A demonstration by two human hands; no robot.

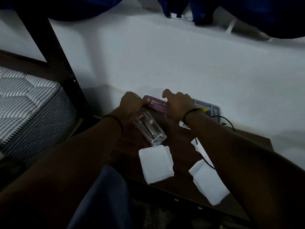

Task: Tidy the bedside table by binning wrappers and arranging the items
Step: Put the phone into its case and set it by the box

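Both hands hold a flat maroon box at the far edge of the tabletop, close to the white wall. It carries pale lettering that begins "PRINCE"; the rest is too small to read. The left hand grips its left end, thumb pressed on the top face and fingers curled behind. The right hand curls over its right end, forefinger crooked above the box; how the other fingers lie I cannot tell. The box's long axis runs left to right along the wall, its lettered face turned up toward the person.

Just in front of the box a clear glass stands on the dark wood, and two white tissues lie nearer still: one just in front of the glass, the other to the right of the first, partly under the right forearm. A thin black cord trails under that arm. Right of the box, a grey tray sits against the wall.

Left of the box, a dark bed frame rises, with a striped mattress beyond it. Dark blue cloth hangs above, over the wall.
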